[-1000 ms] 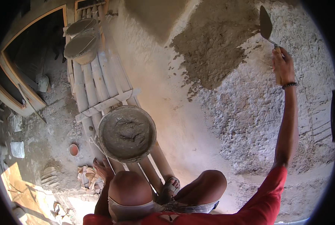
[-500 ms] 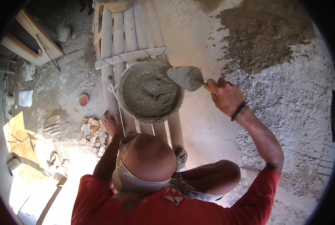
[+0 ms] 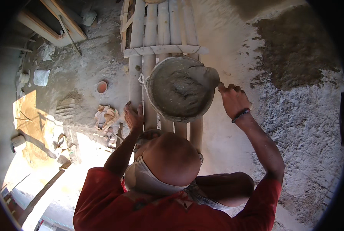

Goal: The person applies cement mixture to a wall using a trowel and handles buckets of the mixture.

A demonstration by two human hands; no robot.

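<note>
My right hand (image 3: 234, 101), with a dark bead bracelet at its wrist, is closed round the handle of a trowel (image 3: 207, 78). The trowel's broad blade, grey with mortar, lies across the right part of a round tub (image 3: 155, 108). Wet grey mortar (image 3: 175, 90) fills the tub, its surface lumpy and furrowed in the middle. How deep the blade sits in the mortar I cannot tell. My left hand (image 3: 134, 117) rests, fingers apart, on the left pole of the scaffold platform (image 3: 136, 86), below and left of the tub, holding nothing.
On the right stands a rough wall (image 3: 295, 127) with a dark patch of wet mortar (image 3: 295, 46). Far below left, the floor bears a small reddish bucket (image 3: 102, 87), crumpled paper sacks (image 3: 106, 116) and a wooden frame (image 3: 54, 23). A crosspiece (image 3: 166, 50) spans the poles beyond the tub.
The trowel blade has moved inward from the tub's right rim, over the mortar. My left hand stays on the pole. The whole view has shifted, the tub now farther right.
</note>
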